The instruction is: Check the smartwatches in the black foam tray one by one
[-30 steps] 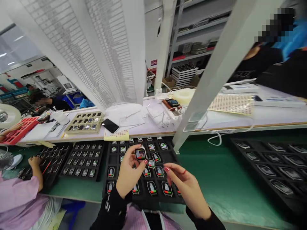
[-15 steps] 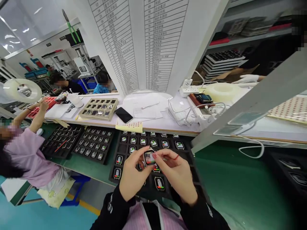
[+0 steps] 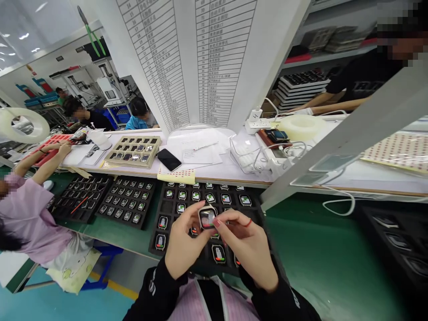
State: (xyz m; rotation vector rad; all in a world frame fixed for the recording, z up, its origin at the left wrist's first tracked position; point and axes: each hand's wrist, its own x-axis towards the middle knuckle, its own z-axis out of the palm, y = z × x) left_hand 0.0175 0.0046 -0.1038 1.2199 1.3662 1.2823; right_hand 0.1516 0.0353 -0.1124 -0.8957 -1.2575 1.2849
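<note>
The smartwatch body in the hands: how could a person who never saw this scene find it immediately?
Start at the black tray of lit watch bodies on the green belt, directly below the hanging white list. Above its middle, the left hand and right hand meet around one smartwatch body. Unlike its neighbours lying in pockets, it is lifted up, pinched between fingertips.

Bright, even lighting; warped edges

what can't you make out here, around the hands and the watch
Head view only:
- Watch screen: lit, but too small and blurred to read.
- Black tray: its near slots are covered by the left hand and right hand.
- Right hand fingertips: whether they grip or only touch the watch is unclear.
- Hanging list: print too small.
</note>
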